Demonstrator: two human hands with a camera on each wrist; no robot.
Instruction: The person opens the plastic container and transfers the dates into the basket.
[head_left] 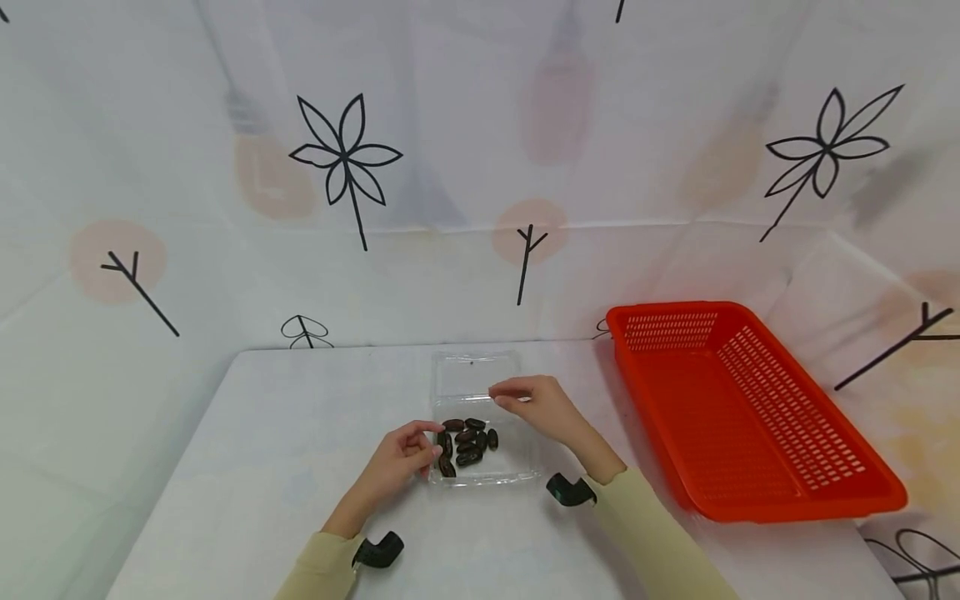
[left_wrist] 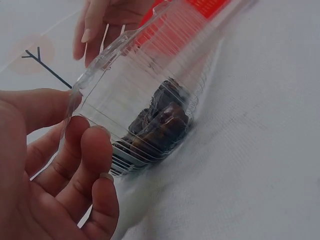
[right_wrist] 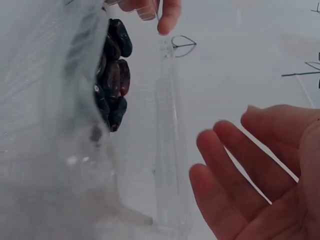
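Note:
A clear plastic clamshell box (head_left: 513, 458) sits on the white table, its lid (head_left: 474, 373) folded back toward the wall. Several dark brown dates (head_left: 468, 447) lie in its tray, mostly in the left half. At the tray's left side, my left hand (head_left: 397, 462) pinches the rim between thumb and fingers; the left wrist view shows the ribbed wall (left_wrist: 125, 95) just past the fingertips. My right hand (head_left: 546, 408) hovers over the right part of the box near the hinge. Its fingers (right_wrist: 220, 165) are spread and loosely bent, with nothing held.
To the right, a large red plastic basket (head_left: 757, 500) with perforated walls stands at the table's edge. Behind the white table (head_left: 262, 433) hangs a pale cloth (head_left: 450, 283) printed with black flowers and twigs. Each wrist wears a small black camera mount (head_left: 378, 550).

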